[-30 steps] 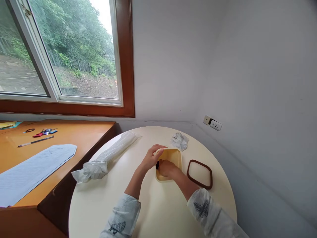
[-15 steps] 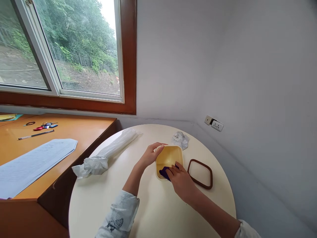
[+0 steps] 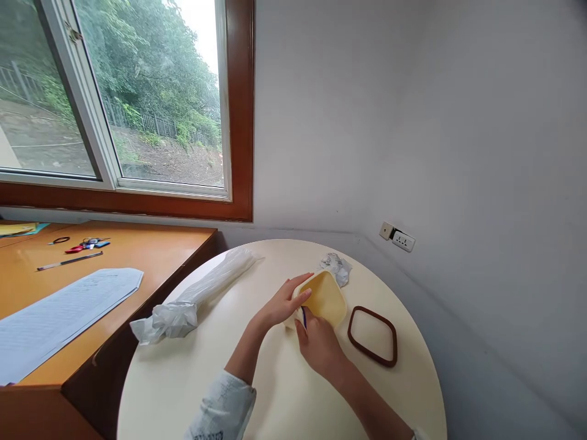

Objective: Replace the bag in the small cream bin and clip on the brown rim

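A pale yellow square container (image 3: 331,297) is tilted on the round table, its open top facing up and to the right. My left hand (image 3: 287,302) grips its left wall, thumb over the rim. At the near left rim, my right hand (image 3: 318,342) pinches a dark purple cloth (image 3: 304,318), of which only a thin strip shows; the rest is hidden by the fingers. Just right of the container lies a brown, rounded-square ring (image 3: 373,336), flat on the table.
The round cream table (image 3: 275,391) holds a long bundle of clear plastic wrap (image 3: 197,297) at left and crumpled plastic (image 3: 337,267) behind the container. The brown desk (image 3: 156,244) carries papers (image 3: 68,318), a pen (image 3: 68,261) and keys (image 3: 89,245). A wall socket (image 3: 403,241) is at right.
The container has tipped over to the right from a flatter pose. My right hand has moved with the cloth from inside the container to its near left rim.
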A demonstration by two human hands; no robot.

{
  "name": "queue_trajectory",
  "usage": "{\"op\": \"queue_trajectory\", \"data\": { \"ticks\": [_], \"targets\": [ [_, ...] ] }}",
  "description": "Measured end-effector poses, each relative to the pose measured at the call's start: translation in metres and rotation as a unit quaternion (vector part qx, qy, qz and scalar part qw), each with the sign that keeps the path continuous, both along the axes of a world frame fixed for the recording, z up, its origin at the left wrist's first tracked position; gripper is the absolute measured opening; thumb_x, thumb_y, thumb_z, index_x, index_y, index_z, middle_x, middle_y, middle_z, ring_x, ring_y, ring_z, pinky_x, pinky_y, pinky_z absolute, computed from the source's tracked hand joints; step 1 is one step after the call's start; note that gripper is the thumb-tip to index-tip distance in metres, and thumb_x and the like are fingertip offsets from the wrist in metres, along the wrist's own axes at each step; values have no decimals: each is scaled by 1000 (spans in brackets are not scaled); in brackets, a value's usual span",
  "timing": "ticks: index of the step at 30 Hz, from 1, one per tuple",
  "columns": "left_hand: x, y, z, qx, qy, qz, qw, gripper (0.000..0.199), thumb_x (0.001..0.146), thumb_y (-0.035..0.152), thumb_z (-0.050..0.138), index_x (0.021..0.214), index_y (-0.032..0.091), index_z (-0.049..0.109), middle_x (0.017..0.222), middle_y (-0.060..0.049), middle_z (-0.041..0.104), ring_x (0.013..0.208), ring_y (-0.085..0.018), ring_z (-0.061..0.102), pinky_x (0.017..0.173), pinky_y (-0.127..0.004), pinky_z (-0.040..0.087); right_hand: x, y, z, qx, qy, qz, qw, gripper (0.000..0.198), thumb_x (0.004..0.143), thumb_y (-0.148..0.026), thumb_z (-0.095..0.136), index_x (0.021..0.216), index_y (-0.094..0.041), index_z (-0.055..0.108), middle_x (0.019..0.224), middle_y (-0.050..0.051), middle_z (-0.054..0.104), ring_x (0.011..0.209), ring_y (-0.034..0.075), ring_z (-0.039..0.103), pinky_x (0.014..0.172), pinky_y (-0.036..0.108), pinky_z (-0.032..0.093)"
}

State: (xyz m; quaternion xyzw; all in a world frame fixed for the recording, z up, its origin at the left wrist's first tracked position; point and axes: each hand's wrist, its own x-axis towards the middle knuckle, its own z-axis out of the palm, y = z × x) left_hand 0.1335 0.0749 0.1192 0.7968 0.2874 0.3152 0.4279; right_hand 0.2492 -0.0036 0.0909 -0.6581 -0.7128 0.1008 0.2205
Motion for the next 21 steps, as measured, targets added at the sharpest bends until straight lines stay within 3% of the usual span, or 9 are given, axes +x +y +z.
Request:
{"op": "queue_trajectory", "data": {
  "ticks": [7, 12, 17, 21],
  "targets": [
    [3, 1, 0, -32, -54, -20, 998, 41, 87, 43, 38, 120, 25, 55, 130, -1, 50, 121, -23, 42, 102, -36, 32, -10, -8, -5, -9, 16, 22, 1000, 36, 91, -32, 29, 113, -12, 48, 88, 12, 65, 78, 22, 62, 66, 28, 42],
    [4, 1, -2, -43, -52, -17, 998, 41, 86, 44, 40, 117, 23, 57, 128, -2, 52, 118, -24, 44, 100, -37, 34, 0, -27, -7, -5, 4, 62, 998, 33, 89, -30, 35, 113, -13, 51, 99, 12, 63, 92, 23, 58, 79, 30, 41],
    [3, 2, -3, -55, -52, -15, 997, 40, 85, 43, 41, 115, 23, 58, 126, -3, 54, 117, -24, 46, 99, -37, 35, 15, -42, 12, -16, -5, 121, 993, 27, 89, -25, 34, 95, -17, 59, 99, 7, 63, 95, 19, 55, 87, 29, 36],
    [3, 1, -1, -46, -49, -14, 998, 39, 85, 42, 41, 114, 24, 59, 125, -2, 55, 116, -24, 46, 98, -36, 36, 25, -39, 31, -70, -13, 147, 987, 31, 90, -25, 29, 85, -19, 59, 87, 4, 66, 79, 16, 58, 72, 25, 39]
  ]
}}
